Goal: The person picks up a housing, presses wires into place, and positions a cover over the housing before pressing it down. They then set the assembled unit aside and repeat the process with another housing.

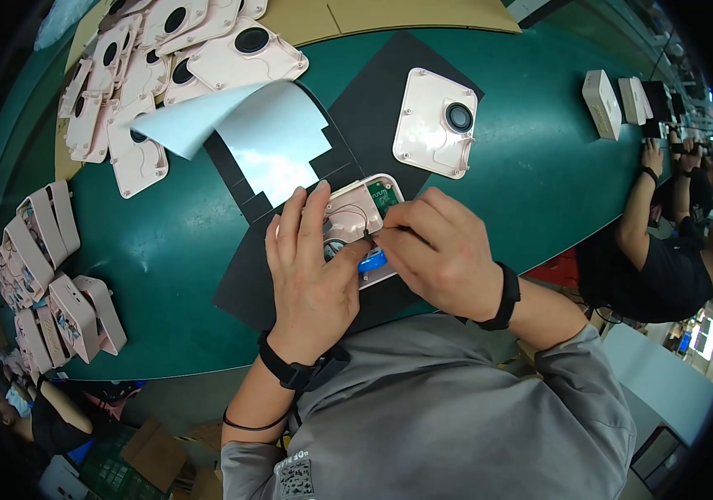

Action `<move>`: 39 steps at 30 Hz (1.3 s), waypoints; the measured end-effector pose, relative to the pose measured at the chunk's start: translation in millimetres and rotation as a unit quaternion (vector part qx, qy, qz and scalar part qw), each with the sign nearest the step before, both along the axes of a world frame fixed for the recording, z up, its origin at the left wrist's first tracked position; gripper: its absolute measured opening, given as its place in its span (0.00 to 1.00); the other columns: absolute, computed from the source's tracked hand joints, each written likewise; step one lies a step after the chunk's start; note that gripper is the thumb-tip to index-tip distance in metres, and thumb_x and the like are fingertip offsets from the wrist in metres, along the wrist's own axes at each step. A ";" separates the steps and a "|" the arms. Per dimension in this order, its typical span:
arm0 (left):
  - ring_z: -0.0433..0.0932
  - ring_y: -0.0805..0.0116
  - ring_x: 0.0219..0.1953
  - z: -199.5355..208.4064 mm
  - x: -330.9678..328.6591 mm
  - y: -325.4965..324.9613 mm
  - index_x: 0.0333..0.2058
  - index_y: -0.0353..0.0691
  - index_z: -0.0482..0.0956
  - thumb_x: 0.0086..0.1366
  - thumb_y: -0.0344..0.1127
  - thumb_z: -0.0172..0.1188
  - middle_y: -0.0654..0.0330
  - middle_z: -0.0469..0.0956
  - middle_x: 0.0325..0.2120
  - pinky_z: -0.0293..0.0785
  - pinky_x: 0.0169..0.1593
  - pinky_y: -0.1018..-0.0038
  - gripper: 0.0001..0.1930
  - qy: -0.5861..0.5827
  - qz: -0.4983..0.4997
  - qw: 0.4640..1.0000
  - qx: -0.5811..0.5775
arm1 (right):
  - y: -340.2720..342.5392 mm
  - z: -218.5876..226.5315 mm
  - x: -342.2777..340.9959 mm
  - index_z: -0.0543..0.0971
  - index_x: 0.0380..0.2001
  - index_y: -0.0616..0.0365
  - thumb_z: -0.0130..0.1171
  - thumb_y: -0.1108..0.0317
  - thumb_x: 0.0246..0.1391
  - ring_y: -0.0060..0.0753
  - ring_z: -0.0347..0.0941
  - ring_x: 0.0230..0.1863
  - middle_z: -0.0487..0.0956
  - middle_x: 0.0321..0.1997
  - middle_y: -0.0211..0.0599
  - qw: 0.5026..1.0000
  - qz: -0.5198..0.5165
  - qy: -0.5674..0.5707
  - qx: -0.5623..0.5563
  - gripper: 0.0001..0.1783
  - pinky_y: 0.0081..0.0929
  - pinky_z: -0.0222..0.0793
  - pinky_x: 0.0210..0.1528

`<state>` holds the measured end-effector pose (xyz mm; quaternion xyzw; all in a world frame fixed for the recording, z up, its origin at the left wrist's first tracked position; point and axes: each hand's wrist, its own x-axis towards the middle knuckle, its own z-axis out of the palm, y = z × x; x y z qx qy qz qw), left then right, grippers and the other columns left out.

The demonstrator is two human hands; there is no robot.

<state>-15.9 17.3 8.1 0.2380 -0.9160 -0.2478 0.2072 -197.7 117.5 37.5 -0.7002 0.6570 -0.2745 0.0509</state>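
Note:
A pale pink plastic housing [348,222] lies open in front of me, with a green circuit board [383,197], a blue cylindrical part [372,262] and thin dark wires [366,218] inside. My left hand [311,271] grips the housing from its left side, fingers over the edge and thumb reaching in beside the wires. Closed in a pinch, my right hand [448,254] meets the left thumb at a small dark piece on the wires. The fingertips partly hide this piece. Beneath the housing is a black mat [244,283].
A pink cover with a black round speaker [458,117] lies back right. Many similar covers [244,67] are heaped back left, beside a curled glossy sheet [273,158]. Housings [73,312] stand at the left; more pink units [602,104] stand far right. Co-workers sit at both sides.

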 end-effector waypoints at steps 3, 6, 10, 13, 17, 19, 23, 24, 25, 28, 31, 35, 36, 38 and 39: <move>0.63 0.35 0.71 -1.8 0.0 -0.5 0.39 0.44 0.90 0.54 0.24 0.67 0.39 0.67 0.69 0.58 0.70 0.42 0.13 0.010 0.003 1.000 0.004 | 2.6 -2.2 4.2 0.84 0.34 0.60 0.69 0.71 0.44 0.39 0.74 0.38 0.77 0.41 0.35 0.999 -0.018 0.029 -0.014 0.11 0.33 0.73 0.41; 0.63 0.35 0.71 -6.8 0.7 -2.9 0.39 0.44 0.89 0.54 0.24 0.67 0.39 0.66 0.69 0.58 0.70 0.41 0.13 0.047 0.000 0.999 0.020 | 0.7 7.0 0.0 0.84 0.35 0.62 0.66 0.71 0.45 0.39 0.71 0.40 0.73 0.40 0.35 0.998 0.036 0.026 0.039 0.11 0.34 0.69 0.41; 0.61 0.35 0.73 -12.7 4.0 -4.2 0.40 0.44 0.90 0.55 0.24 0.66 0.39 0.65 0.70 0.55 0.71 0.39 0.14 0.074 -0.007 0.996 0.037 | -4.0 16.1 3.0 0.83 0.33 0.64 0.64 0.70 0.46 0.40 0.69 0.41 0.71 0.39 0.36 0.991 0.051 0.099 0.079 0.10 0.34 0.67 0.40; 0.60 0.35 0.74 -9.9 4.1 -1.2 0.41 0.44 0.90 0.55 0.24 0.66 0.39 0.64 0.71 0.52 0.72 0.37 0.14 0.046 -0.005 0.999 0.020 | -4.5 15.3 5.5 0.82 0.33 0.64 0.63 0.69 0.47 0.38 0.69 0.40 0.70 0.37 0.35 0.991 0.035 0.104 0.076 0.11 0.34 0.66 0.39; 0.59 0.35 0.75 -0.6 2.7 1.3 0.40 0.45 0.90 0.57 0.23 0.66 0.39 0.64 0.72 0.48 0.73 0.37 0.13 0.000 0.002 1.000 -0.001 | -3.8 16.2 10.4 0.82 0.33 0.63 0.63 0.69 0.46 0.37 0.70 0.39 0.71 0.35 0.34 0.988 0.016 0.125 0.087 0.11 0.33 0.66 0.37; 0.59 0.35 0.75 0.3 3.1 1.8 0.40 0.45 0.90 0.57 0.22 0.66 0.39 0.64 0.72 0.46 0.74 0.37 0.13 -0.015 0.005 1.000 -0.007 | -3.0 16.2 10.6 0.82 0.34 0.63 0.63 0.69 0.46 0.37 0.70 0.38 0.72 0.34 0.34 0.986 0.011 0.135 0.094 0.11 0.33 0.66 0.37; 0.57 0.37 0.76 -0.8 5.1 1.4 0.41 0.43 0.91 0.58 0.26 0.66 0.38 0.62 0.72 0.44 0.72 0.30 0.13 -0.008 -0.007 1.000 0.001 | 0.3 15.0 6.6 0.82 0.35 0.61 0.63 0.69 0.46 0.36 0.71 0.38 0.73 0.34 0.33 0.994 0.017 0.098 0.055 0.12 0.32 0.67 0.36; 0.57 0.38 0.76 -0.7 4.6 1.4 0.41 0.44 0.91 0.58 0.26 0.65 0.39 0.62 0.73 0.44 0.72 0.29 0.13 -0.015 -0.009 1.000 -0.004 | 0.8 14.5 6.3 0.82 0.35 0.61 0.63 0.69 0.45 0.36 0.71 0.38 0.74 0.34 0.33 0.993 0.025 0.102 0.055 0.12 0.32 0.67 0.36; 0.57 0.38 0.76 -0.2 3.9 1.5 0.41 0.44 0.91 0.58 0.26 0.65 0.40 0.61 0.73 0.44 0.72 0.29 0.13 -0.021 -0.011 1.000 -0.009 | 1.1 14.1 6.1 0.82 0.35 0.60 0.63 0.69 0.45 0.36 0.72 0.38 0.75 0.35 0.34 0.992 0.033 0.105 0.055 0.12 0.32 0.67 0.36; 0.56 0.39 0.76 5.9 0.9 1.0 0.41 0.44 0.91 0.59 0.26 0.65 0.42 0.60 0.73 0.45 0.72 0.29 0.12 -0.050 -0.016 0.998 -0.018 | 0.8 16.1 5.7 0.82 0.35 0.60 0.64 0.69 0.44 0.37 0.72 0.39 0.75 0.35 0.34 0.991 0.043 0.108 0.063 0.12 0.32 0.68 0.37; 0.56 0.40 0.76 11.2 -2.0 0.9 0.41 0.44 0.91 0.59 0.27 0.66 0.44 0.60 0.74 0.46 0.71 0.29 0.12 -0.092 -0.020 0.995 -0.028 | -0.4 19.6 2.6 0.83 0.35 0.59 0.65 0.69 0.44 0.37 0.72 0.39 0.75 0.35 0.33 0.990 0.049 0.108 0.076 0.12 0.32 0.68 0.37; 0.55 0.41 0.76 11.7 -4.6 -1.4 0.40 0.45 0.91 0.59 0.28 0.65 0.46 0.59 0.75 0.47 0.71 0.30 0.11 -0.098 -0.029 0.994 -0.027 | -6.2 18.6 -4.4 0.83 0.34 0.57 0.65 0.70 0.45 0.37 0.72 0.40 0.76 0.38 0.33 1.000 0.010 -0.010 0.014 0.10 0.33 0.68 0.38; 0.56 0.41 0.76 12.3 -4.2 -1.6 0.40 0.45 0.91 0.59 0.28 0.65 0.46 0.59 0.74 0.47 0.71 0.31 0.11 -0.099 -0.029 0.994 -0.024 | -9.7 15.8 -3.3 0.83 0.34 0.57 0.65 0.70 0.45 0.37 0.72 0.40 0.76 0.39 0.33 1.000 0.009 -0.004 0.013 0.10 0.33 0.68 0.38; 0.56 0.41 0.76 13.7 -2.8 -1.7 0.40 0.46 0.92 0.59 0.28 0.66 0.46 0.60 0.74 0.48 0.71 0.32 0.11 -0.098 -0.030 0.995 -0.019 | -16.0 11.1 -0.6 0.84 0.34 0.57 0.66 0.70 0.45 0.37 0.72 0.41 0.75 0.41 0.33 1.000 0.006 0.009 0.011 0.10 0.34 0.69 0.39; 0.56 0.41 0.76 12.3 -2.3 -1.6 0.40 0.46 0.92 0.59 0.28 0.66 0.46 0.60 0.74 0.48 0.71 0.32 0.11 -0.093 -0.033 0.995 -0.019 | -16.7 10.6 -0.5 0.84 0.34 0.57 0.66 0.70 0.45 0.37 0.72 0.41 0.75 0.41 0.33 1.000 0.003 0.013 0.012 0.10 0.34 0.69 0.39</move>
